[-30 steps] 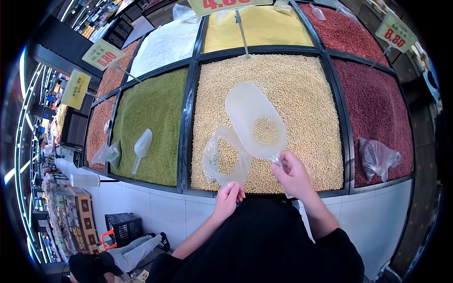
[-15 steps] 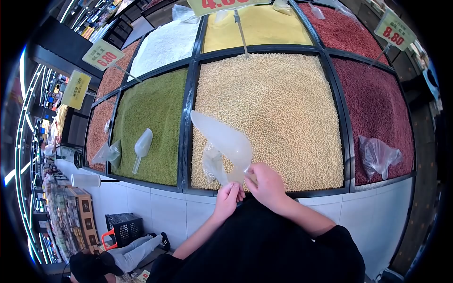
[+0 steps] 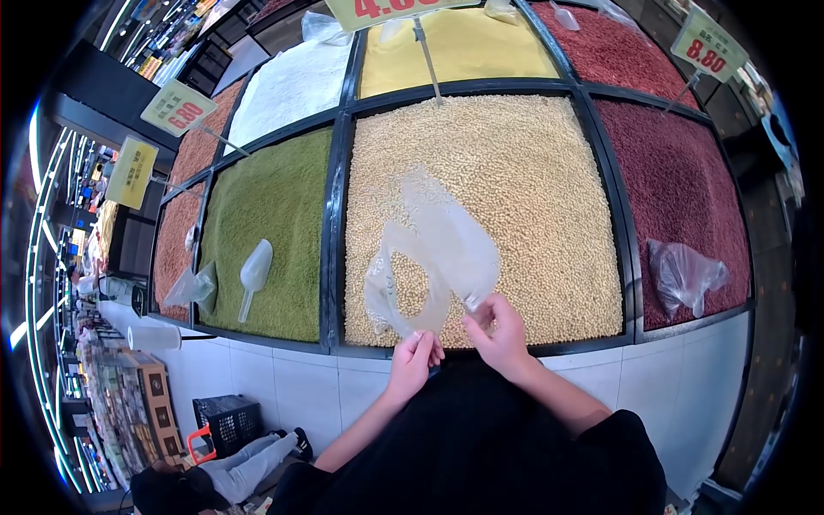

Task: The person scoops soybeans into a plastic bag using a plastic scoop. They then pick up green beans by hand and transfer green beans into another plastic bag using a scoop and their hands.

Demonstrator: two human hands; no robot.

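1 translucent white plastic scoop point(image 3: 468, 245) is being gripped by its handle in the right hand point(image 3: 498, 330), over pale round beans point(image 3: 549, 206). 1 clear plastic bag point(image 3: 433, 287) is being pinched open-mouthed by the left hand point(image 3: 417, 354) beside it.

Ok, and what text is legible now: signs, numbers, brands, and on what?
"6.80": left white sign.
"8.80": right sign.
"4.": top sign; remaining digits cut off by the picture edge.
Yellow sign: characters too blurred.
Small print on the white and right signs: too small.
Green print on the plastic bag: unreadable.
Shelf goods: unreadable.
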